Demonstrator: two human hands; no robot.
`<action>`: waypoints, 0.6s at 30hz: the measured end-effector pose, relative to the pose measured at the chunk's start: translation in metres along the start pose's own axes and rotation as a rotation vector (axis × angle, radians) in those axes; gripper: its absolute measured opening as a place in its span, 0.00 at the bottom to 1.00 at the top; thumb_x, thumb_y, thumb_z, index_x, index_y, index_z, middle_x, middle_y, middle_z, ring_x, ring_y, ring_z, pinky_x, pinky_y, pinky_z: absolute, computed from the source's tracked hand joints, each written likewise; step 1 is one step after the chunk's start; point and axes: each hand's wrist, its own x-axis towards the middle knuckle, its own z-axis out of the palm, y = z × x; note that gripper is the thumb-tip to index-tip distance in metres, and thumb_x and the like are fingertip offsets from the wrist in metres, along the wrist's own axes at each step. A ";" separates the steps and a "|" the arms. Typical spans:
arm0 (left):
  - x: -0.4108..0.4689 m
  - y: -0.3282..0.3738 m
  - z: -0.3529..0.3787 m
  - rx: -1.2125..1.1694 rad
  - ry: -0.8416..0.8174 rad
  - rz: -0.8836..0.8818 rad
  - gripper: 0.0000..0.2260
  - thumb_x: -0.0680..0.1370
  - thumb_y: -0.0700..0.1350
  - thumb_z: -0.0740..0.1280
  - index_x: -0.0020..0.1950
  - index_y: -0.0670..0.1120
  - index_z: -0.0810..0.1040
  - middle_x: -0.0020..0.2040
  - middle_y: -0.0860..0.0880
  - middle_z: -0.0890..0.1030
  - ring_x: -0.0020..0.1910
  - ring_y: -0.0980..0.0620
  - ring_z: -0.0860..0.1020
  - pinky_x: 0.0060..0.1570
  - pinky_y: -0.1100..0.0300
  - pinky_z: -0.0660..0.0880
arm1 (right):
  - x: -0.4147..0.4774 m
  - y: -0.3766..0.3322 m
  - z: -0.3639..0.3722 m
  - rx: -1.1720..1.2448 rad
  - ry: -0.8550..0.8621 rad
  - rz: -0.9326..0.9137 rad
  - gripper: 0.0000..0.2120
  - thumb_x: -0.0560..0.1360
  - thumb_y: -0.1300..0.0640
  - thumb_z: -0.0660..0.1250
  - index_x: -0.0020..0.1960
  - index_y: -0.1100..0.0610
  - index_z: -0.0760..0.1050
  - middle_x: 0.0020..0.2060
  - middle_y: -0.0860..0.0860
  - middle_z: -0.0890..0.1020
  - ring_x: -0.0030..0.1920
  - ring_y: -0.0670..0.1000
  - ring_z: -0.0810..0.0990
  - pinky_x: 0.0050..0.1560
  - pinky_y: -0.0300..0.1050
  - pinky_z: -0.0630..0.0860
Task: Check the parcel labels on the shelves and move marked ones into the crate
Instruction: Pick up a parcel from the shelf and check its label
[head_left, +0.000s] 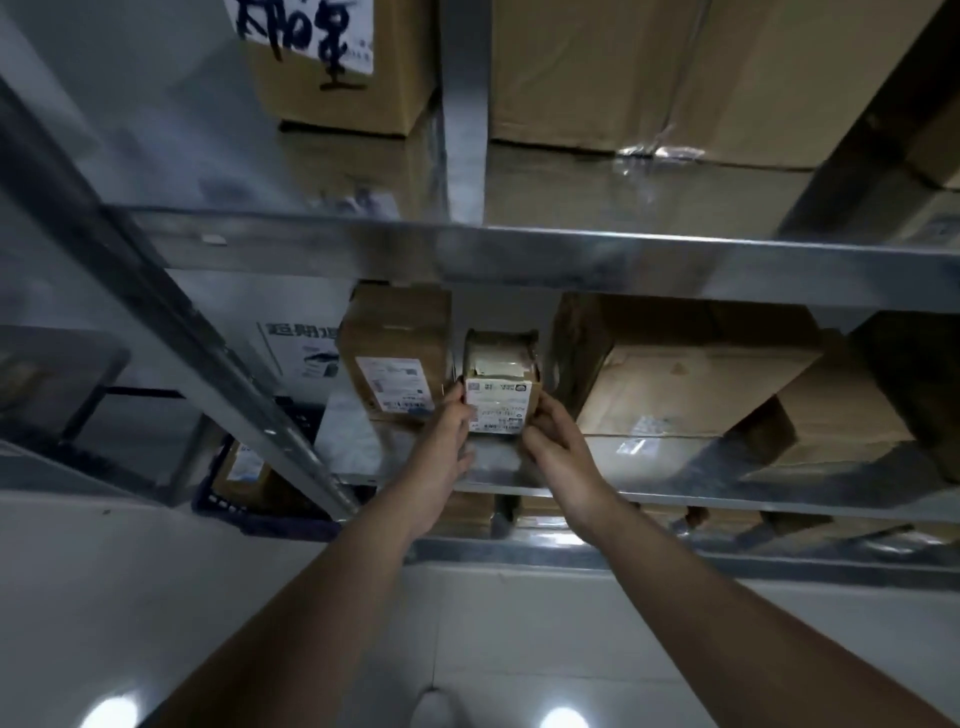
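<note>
A small brown parcel (500, 384) with a white printed label on its front stands on the middle metal shelf (675, 499). My left hand (447, 436) grips its left side and my right hand (553, 441) grips its right side. To the left of it stands a taller brown parcel (395, 353) with its own white label. A dark blue crate (249, 493) sits low at the left behind the shelf post, with a labelled parcel inside it.
Large cardboard boxes (701, 384) fill the right of the middle shelf. More big boxes (649, 73) stand on the shelf above, one bearing a handwritten white sheet (306, 31). A slanted metal post (208, 353) crosses at the left. Pale floor tiles lie below.
</note>
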 end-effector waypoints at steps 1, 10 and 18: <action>0.003 -0.002 -0.001 0.012 -0.002 -0.005 0.15 0.87 0.49 0.55 0.73 0.60 0.72 0.57 0.61 0.78 0.68 0.53 0.73 0.75 0.45 0.66 | 0.002 0.000 -0.001 -0.007 -0.019 0.011 0.19 0.83 0.59 0.66 0.65 0.35 0.74 0.66 0.49 0.82 0.69 0.51 0.79 0.76 0.58 0.73; -0.017 0.010 0.014 0.027 0.164 -0.137 0.14 0.85 0.55 0.61 0.56 0.46 0.81 0.56 0.46 0.83 0.56 0.46 0.80 0.65 0.47 0.74 | -0.017 -0.022 -0.020 -0.092 -0.129 0.054 0.13 0.83 0.49 0.67 0.66 0.41 0.75 0.62 0.45 0.84 0.65 0.48 0.80 0.75 0.55 0.72; -0.061 0.080 0.075 -0.026 0.065 0.044 0.30 0.86 0.59 0.53 0.79 0.39 0.69 0.77 0.41 0.73 0.72 0.44 0.74 0.69 0.47 0.71 | -0.050 -0.102 -0.061 -0.205 -0.150 -0.221 0.24 0.83 0.58 0.66 0.79 0.56 0.71 0.73 0.49 0.78 0.73 0.47 0.76 0.73 0.40 0.71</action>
